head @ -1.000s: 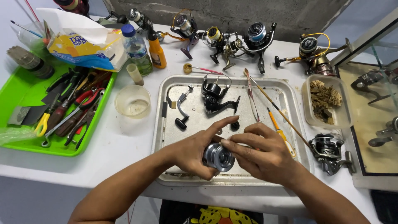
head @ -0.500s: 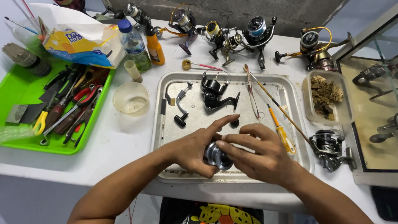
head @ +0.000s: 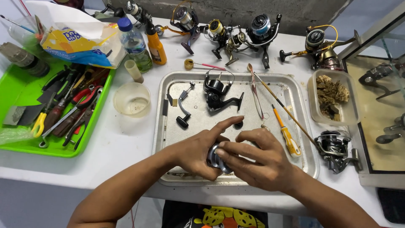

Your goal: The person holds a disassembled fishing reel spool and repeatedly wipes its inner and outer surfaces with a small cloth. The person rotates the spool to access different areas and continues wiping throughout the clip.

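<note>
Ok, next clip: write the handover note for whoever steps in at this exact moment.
Left hand and right hand both grip the silver reel spool over the metal tray.
Reel body and crank handle lie apart on the tray, so the reel is stripped down.
Yellow screwdriver lies by the right hand.
Spool, body and handle are not yet joined.

Both hands [head: 236, 158] cupped together (fingers curled)
</note>
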